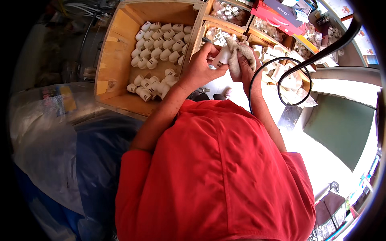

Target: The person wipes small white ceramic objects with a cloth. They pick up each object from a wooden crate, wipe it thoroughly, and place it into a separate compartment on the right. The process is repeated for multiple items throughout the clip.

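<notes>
Between my hands is a white plastic pipe elbow (221, 57) with a small dark print on its side. My left hand (205, 63) grips it, thumb below and fingers above. My right hand (245, 61) holds a beige cloth (235, 57) against the elbow's right end; the cloth hides that end and part of my fingers. Left of my hands stands a wooden box (113, 60). Similar white elbows (162, 43) lie in neat rows in its far part, while a looser heap of elbows (153, 86) lies nearer to me. My left forearm covers the box's near right corner.
Wooden bins (229, 28) with bagged white fittings stand beyond my hands. A red box (276, 21) rests on the bins at the upper right. A black cable (319, 54) loops beside my right arm. Clear plastic sheeting (45, 129) covers things at my left.
</notes>
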Demonstrator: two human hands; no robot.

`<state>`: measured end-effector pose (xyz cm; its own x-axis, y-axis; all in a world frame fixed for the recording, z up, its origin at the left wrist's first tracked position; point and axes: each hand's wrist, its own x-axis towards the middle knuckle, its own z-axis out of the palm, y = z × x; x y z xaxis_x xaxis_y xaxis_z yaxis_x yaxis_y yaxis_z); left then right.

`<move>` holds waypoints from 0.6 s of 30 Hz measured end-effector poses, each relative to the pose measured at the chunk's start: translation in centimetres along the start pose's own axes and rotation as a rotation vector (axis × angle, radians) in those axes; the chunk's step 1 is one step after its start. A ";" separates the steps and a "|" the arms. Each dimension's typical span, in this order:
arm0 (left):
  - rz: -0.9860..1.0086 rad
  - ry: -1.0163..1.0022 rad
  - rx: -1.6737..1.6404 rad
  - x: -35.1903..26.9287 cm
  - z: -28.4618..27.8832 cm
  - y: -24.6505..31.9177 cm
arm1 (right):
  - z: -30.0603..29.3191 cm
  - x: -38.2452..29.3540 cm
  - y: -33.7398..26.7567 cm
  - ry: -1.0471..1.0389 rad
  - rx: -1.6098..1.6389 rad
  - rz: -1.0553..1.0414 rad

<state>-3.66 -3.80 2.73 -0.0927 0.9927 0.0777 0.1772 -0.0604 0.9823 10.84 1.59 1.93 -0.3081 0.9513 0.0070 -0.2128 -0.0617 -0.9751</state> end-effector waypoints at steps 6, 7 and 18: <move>0.000 0.016 -0.018 -0.1 0.8 0.0 | -0.4 1.1 1.0 0.127 0.167 0.170; -0.013 0.007 -0.058 -0.2 1.0 -0.1 | -0.4 1.1 1.1 0.125 0.325 0.201; -0.330 -0.059 -0.659 -0.1 1.9 -1.0 | -1.5 1.1 1.9 0.071 0.573 0.373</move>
<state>-2.01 -3.62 1.39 0.0164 0.9730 -0.2302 -0.4779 0.2099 0.8530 11.48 2.96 -0.20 -0.3982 0.8520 -0.3400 -0.5676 -0.5200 -0.6383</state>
